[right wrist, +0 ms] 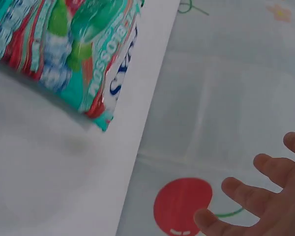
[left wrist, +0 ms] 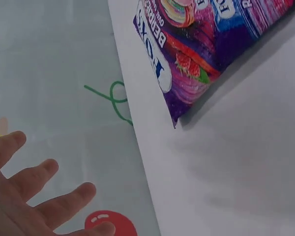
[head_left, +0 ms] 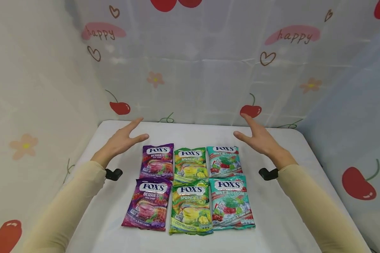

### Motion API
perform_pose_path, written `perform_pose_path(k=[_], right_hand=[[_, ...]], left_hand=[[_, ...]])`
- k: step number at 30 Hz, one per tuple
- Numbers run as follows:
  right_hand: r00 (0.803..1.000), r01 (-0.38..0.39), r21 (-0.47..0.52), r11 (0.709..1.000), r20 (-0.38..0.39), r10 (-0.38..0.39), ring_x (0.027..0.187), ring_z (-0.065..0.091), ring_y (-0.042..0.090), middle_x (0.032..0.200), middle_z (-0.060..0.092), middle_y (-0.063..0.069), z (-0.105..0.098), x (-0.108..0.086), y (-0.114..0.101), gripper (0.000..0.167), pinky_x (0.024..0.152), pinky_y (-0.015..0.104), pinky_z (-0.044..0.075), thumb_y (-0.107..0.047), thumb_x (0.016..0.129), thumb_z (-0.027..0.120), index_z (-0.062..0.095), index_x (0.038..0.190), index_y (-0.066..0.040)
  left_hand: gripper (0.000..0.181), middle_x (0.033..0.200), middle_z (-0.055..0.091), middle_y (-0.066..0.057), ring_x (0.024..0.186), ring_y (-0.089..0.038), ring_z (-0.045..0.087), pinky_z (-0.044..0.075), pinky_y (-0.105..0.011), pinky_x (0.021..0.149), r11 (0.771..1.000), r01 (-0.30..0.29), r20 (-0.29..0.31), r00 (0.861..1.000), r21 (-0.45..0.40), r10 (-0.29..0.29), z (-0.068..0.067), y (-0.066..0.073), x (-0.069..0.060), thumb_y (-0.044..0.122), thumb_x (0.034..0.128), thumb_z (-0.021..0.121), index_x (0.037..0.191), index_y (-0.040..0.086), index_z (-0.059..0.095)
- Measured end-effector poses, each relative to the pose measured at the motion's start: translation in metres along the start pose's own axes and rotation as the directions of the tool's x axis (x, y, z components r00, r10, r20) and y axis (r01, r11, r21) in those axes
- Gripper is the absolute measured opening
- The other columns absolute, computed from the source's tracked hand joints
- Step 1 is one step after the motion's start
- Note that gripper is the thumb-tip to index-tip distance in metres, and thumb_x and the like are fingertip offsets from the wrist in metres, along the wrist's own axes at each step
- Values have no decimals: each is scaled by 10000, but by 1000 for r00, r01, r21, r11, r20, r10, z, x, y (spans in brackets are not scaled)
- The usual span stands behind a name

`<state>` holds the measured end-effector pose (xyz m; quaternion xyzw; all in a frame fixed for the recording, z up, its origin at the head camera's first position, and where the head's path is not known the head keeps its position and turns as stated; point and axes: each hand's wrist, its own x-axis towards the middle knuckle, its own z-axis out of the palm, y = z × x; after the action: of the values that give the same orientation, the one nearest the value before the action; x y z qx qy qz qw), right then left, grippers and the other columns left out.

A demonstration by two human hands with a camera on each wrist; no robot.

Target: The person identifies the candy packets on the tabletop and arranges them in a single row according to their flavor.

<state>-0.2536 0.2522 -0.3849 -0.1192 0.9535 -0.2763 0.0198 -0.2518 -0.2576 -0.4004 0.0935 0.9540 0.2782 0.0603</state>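
Both hands hover above the table and hold nothing. My left hand point(head_left: 119, 141), fingers extended and thumb spread, is nearest the back purple Berries candy bag point(head_left: 157, 162). My right hand point(head_left: 262, 140), likewise spread, is nearest the back teal Mint Blossom candy bag point(head_left: 225, 161). Between those two lies a green Spring Tea candy bag point(head_left: 190, 164). A front row repeats the order: purple Berries bag point(head_left: 147, 204), green Spring Tea bag point(head_left: 191, 209), teal Mint Blossom bag point(head_left: 231, 203). All lie flat, labels up. The wrist views show spread left fingers point(left wrist: 64, 204) and right fingers point(right wrist: 248, 196), apart from the bags.
The white table point(head_left: 190, 135) stands against a pale curtain point(head_left: 202, 80) printed with cherries, hearts and "happy". Similar printed sheets hang on the left and right sides. A small black mount is on each wrist: left mount point(head_left: 114, 174), right mount point(head_left: 268, 174).
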Motion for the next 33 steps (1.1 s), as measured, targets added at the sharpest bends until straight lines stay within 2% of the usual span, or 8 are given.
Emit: perform_pose_path(k=[6,11,18,23,26,30,33], right_hand=[[997,44,123,991,52,-50,1493,354,439,1681,311,137,26,-3,-23,833,1109,746,374,-583,1001,552,159,1665,-270],[994,61,195,979,74,-77,1463,408,418,1629,405,135,46,-3,-39,759,1107,716,405,-545,1009,566,267,1635,-237],[993,69,267,961,73,-92,1399,504,405,1575,481,146,77,-1,-50,725,1114,678,428,-562,1014,555,327,1611,-219],[990,40,390,920,108,-89,1368,544,395,1545,510,157,97,-1,-66,686,1027,564,550,-540,1029,559,360,1596,-210],[987,6,464,886,142,-81,1335,580,373,1536,514,156,109,0,-75,689,969,509,595,-566,1024,554,369,1592,-223],[977,-48,536,843,199,-71,1237,641,349,1509,536,151,127,0,-89,713,943,478,611,-613,1008,547,387,1585,-227],[971,-91,571,816,233,-55,1143,680,337,1456,578,164,139,-1,-98,713,913,446,624,-595,1008,563,410,1576,-192]], left_hand=[[880,1716,234,-118,1497,-494,338,346,-753,1120,995,20,9,1000,-98,-19,16,-1,-6,715,950,537,1657,296,222],[875,1697,290,-121,1465,-486,398,382,-735,1108,989,30,-4,1000,-147,-31,27,-5,-11,703,938,574,1643,275,280],[899,1650,368,-174,1387,-483,505,437,-689,1093,981,62,5,998,-183,-62,47,-16,-19,696,929,601,1636,229,301],[938,1617,399,-211,1333,-478,552,571,-554,997,962,123,18,992,-245,-122,58,-21,-20,678,902,661,1626,189,318],[869,1601,408,-228,1274,-434,585,625,-457,909,945,156,40,988,-288,-151,63,-23,-19,556,933,704,1613,158,337],[733,1589,405,-253,1192,-389,610,640,-393,849,920,198,70,980,-337,-185,69,-27,-18,321,987,699,1598,112,353],[693,1556,430,-273,1165,-388,637,647,-374,825,889,231,93,973,-395,-212,74,-30,-18,224,998,687,1590,85,355]])
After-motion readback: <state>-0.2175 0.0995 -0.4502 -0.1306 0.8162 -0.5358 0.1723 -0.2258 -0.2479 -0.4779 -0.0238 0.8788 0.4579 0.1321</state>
